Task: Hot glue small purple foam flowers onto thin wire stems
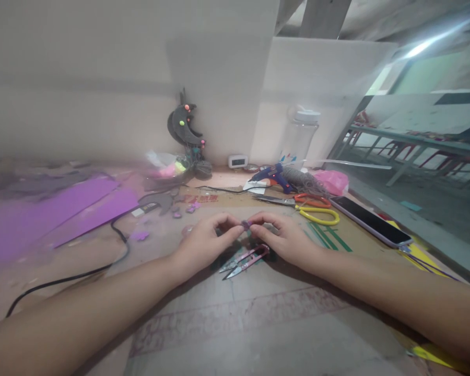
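Observation:
A small purple piece (245,225) sits between the fingertips of both hands, too small and blurred for its kind to show. My left hand (209,235) pinches it from the left with thumb and forefinger. From the right, my right hand (280,235) closes on it in the same way. Just below the fingers lie thread snips (246,261) with pink handles, blades pointing to the lower left. Purple cut-out shapes (141,236) are scattered left of my left hand. Green strips (329,236) lie beyond my right forearm.
Behind the hands are scissors (317,214) with yellow and orange handles, a blue glue gun (272,177), grey yarn (301,180) and a clear bottle (300,136). A phone (370,220) lies at right. Purple sheets (62,214) cover the left, near a black cable (62,278).

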Demonstrator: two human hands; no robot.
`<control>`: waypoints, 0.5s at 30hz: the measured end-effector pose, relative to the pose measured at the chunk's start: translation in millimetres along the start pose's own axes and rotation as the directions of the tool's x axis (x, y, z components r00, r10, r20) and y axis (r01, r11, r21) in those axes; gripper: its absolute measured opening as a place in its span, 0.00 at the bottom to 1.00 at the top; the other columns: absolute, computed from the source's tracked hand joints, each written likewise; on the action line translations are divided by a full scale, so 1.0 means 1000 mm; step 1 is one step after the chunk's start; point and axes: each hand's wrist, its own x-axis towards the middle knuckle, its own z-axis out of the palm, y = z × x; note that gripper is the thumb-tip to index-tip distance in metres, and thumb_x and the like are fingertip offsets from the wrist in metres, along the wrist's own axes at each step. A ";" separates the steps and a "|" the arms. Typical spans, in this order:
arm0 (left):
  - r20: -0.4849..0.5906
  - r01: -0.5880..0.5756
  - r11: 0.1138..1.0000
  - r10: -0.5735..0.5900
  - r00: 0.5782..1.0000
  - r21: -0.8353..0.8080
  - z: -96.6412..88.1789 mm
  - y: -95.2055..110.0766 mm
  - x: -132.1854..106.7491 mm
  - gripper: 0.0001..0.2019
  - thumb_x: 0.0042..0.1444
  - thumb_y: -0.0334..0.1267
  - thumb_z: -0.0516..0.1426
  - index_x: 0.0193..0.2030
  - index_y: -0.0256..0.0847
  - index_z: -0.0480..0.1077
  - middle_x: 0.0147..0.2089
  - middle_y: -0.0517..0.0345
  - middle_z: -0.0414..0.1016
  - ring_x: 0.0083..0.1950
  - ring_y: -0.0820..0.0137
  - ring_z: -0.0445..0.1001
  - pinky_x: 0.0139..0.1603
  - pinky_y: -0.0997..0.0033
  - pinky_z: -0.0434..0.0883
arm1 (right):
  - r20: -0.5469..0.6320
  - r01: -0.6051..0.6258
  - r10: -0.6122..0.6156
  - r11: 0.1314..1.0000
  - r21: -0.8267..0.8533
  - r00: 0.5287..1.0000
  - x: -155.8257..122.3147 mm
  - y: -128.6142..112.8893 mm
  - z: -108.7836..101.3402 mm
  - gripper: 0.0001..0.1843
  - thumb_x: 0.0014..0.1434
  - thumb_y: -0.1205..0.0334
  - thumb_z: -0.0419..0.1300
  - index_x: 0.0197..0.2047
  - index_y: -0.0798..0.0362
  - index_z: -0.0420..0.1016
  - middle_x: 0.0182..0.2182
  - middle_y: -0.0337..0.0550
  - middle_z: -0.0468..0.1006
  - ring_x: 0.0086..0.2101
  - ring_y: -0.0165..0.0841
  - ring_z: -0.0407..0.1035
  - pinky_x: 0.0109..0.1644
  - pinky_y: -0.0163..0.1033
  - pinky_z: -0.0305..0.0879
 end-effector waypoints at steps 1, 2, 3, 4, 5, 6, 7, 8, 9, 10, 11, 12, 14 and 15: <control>0.012 0.005 1.000 -0.005 1.000 0.001 0.000 -0.001 0.000 0.12 0.60 0.47 0.56 0.36 0.40 0.74 0.36 0.58 0.79 0.39 0.67 0.75 0.41 0.70 0.69 | -0.001 -0.018 0.018 1.000 0.008 1.000 0.000 -0.001 0.000 0.10 0.63 0.58 0.56 0.38 0.52 0.77 0.35 0.41 0.81 0.36 0.34 0.74 0.41 0.37 0.68; 0.022 0.012 1.000 -0.012 1.000 0.000 0.001 -0.001 0.000 0.12 0.60 0.46 0.56 0.37 0.40 0.74 0.37 0.58 0.79 0.40 0.67 0.75 0.41 0.70 0.70 | -0.002 -0.037 0.037 0.999 0.016 0.999 0.000 -0.001 0.000 0.10 0.63 0.58 0.56 0.37 0.52 0.77 0.34 0.40 0.81 0.35 0.34 0.74 0.39 0.36 0.68; 0.028 0.016 1.000 -0.016 0.999 -0.006 0.001 -0.002 0.000 0.11 0.60 0.45 0.56 0.39 0.41 0.75 0.38 0.58 0.79 0.40 0.67 0.75 0.42 0.70 0.70 | -0.002 -0.055 0.055 0.998 0.023 0.998 0.000 -0.002 0.000 0.10 0.63 0.57 0.56 0.36 0.52 0.76 0.33 0.40 0.81 0.33 0.33 0.74 0.37 0.36 0.68; 0.029 0.017 1.000 -0.017 0.999 -0.017 0.002 -0.002 0.000 0.11 0.60 0.45 0.57 0.40 0.41 0.75 0.39 0.58 0.79 0.41 0.67 0.76 0.43 0.70 0.70 | -0.002 -0.068 0.068 0.997 0.027 0.998 0.000 -0.002 0.000 0.10 0.62 0.57 0.56 0.36 0.52 0.76 0.32 0.40 0.81 0.32 0.33 0.74 0.36 0.36 0.67; 0.029 0.016 0.999 -0.015 0.999 -0.029 0.002 -0.002 0.000 0.11 0.60 0.45 0.57 0.42 0.41 0.74 0.40 0.58 0.79 0.41 0.67 0.76 0.43 0.70 0.70 | -0.003 -0.074 0.074 0.997 0.026 0.997 0.001 -0.002 0.000 0.10 0.62 0.57 0.56 0.35 0.52 0.76 0.31 0.40 0.81 0.32 0.33 0.74 0.35 0.35 0.67; 0.019 0.013 0.999 -0.012 1.000 -0.039 0.002 -0.002 0.000 0.11 0.60 0.45 0.57 0.43 0.41 0.74 0.41 0.58 0.79 0.42 0.67 0.76 0.44 0.70 0.71 | -0.009 -0.066 0.066 0.998 0.018 0.998 0.001 -0.002 0.000 0.10 0.62 0.58 0.57 0.35 0.52 0.76 0.31 0.40 0.81 0.32 0.33 0.74 0.35 0.35 0.67; 0.001 0.011 0.999 -0.011 1.000 -0.042 0.002 -0.001 0.000 0.12 0.60 0.46 0.57 0.44 0.41 0.74 0.41 0.57 0.79 0.43 0.67 0.76 0.44 0.70 0.70 | -0.014 -0.048 0.049 0.999 0.006 0.999 0.001 -0.002 0.000 0.09 0.62 0.58 0.57 0.34 0.52 0.76 0.31 0.40 0.80 0.32 0.33 0.73 0.36 0.35 0.67; -0.021 0.012 0.999 -0.013 1.000 -0.037 0.002 0.000 0.000 0.12 0.61 0.46 0.56 0.44 0.41 0.74 0.42 0.57 0.79 0.43 0.66 0.76 0.45 0.69 0.70 | -0.017 -0.026 0.026 1.000 -0.007 1.000 0.002 -0.002 0.000 0.09 0.62 0.58 0.57 0.34 0.52 0.76 0.31 0.40 0.80 0.33 0.33 0.73 0.37 0.36 0.67; -0.044 0.017 0.999 -0.018 0.999 -0.028 0.001 0.000 0.000 0.13 0.61 0.47 0.56 0.43 0.41 0.75 0.41 0.57 0.79 0.44 0.66 0.75 0.46 0.69 0.70 | -0.017 -0.003 0.002 1.000 -0.020 1.000 0.002 -0.002 0.001 0.09 0.62 0.59 0.57 0.34 0.52 0.76 0.31 0.40 0.80 0.33 0.33 0.73 0.38 0.36 0.67; -0.061 0.026 1.000 -0.027 0.998 -0.016 0.001 0.001 0.000 0.13 0.62 0.47 0.55 0.42 0.41 0.75 0.41 0.56 0.79 0.44 0.66 0.75 0.47 0.69 0.69 | -0.014 0.016 -0.016 0.999 -0.029 1.000 0.002 -0.001 0.001 0.08 0.62 0.59 0.58 0.33 0.52 0.76 0.31 0.40 0.80 0.33 0.33 0.73 0.39 0.36 0.67; -0.068 0.033 0.999 -0.033 0.997 -0.004 0.001 0.002 -0.001 0.13 0.62 0.47 0.55 0.40 0.41 0.75 0.40 0.57 0.79 0.44 0.66 0.75 0.47 0.68 0.69 | -0.005 0.029 -0.029 0.999 -0.033 1.000 0.002 -0.002 0.002 0.08 0.62 0.60 0.58 0.33 0.52 0.75 0.30 0.39 0.80 0.33 0.33 0.73 0.39 0.36 0.66; -0.066 0.036 0.999 -0.036 0.997 0.008 0.000 0.003 -0.001 0.13 0.62 0.47 0.55 0.39 0.41 0.75 0.39 0.57 0.79 0.43 0.66 0.75 0.46 0.68 0.69 | 0.006 0.033 -0.033 0.999 -0.033 0.999 0.001 -0.002 0.002 0.08 0.62 0.60 0.58 0.33 0.52 0.75 0.30 0.39 0.80 0.33 0.32 0.73 0.39 0.36 0.66; -0.040 0.027 0.999 -0.026 0.999 0.029 0.000 0.004 -0.001 0.13 0.62 0.47 0.55 0.38 0.41 0.75 0.37 0.58 0.78 0.41 0.66 0.74 0.44 0.69 0.68 | 0.023 0.026 -0.025 0.999 -0.029 0.999 0.001 -0.003 0.002 0.08 0.62 0.60 0.57 0.32 0.51 0.75 0.29 0.39 0.80 0.32 0.32 0.73 0.38 0.36 0.66; -0.028 0.016 0.999 -0.015 0.999 0.037 0.000 0.004 -0.001 0.13 0.62 0.47 0.55 0.37 0.41 0.75 0.36 0.58 0.78 0.40 0.66 0.74 0.43 0.69 0.68 | 0.029 0.022 -0.021 0.999 -0.031 0.999 0.001 -0.003 0.002 0.09 0.62 0.61 0.58 0.32 0.51 0.75 0.29 0.39 0.80 0.32 0.32 0.73 0.38 0.36 0.66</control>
